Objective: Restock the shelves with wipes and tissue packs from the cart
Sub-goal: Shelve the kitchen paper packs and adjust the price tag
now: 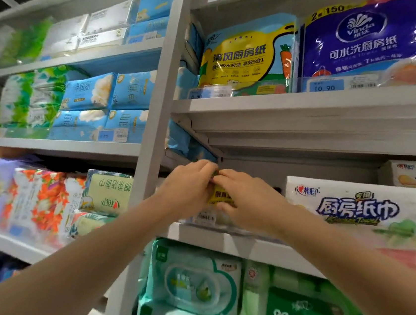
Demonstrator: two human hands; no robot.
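Observation:
Both my hands reach up to the left end of the middle right-hand shelf (237, 242). My left hand (189, 185) and my right hand (245, 199) are together on a yellow-labelled pack (220, 196) standing on that shelf, fingers curled over its top and front. Most of the pack is hidden behind the hands. Right beside it stands a white kitchen-towel pack (363, 207). On the shelf below sit green wipes packs (197, 277). No cart shows in this view.
A grey upright post (160, 111) splits the shelving. Blue tissue packs (107, 104) and floral packs (40, 199) fill the left bays. Above right stand a yellow kitchen-paper pack (239, 58) and a purple Vinda pack (364, 38). Price tags (206, 217) line the shelf edges.

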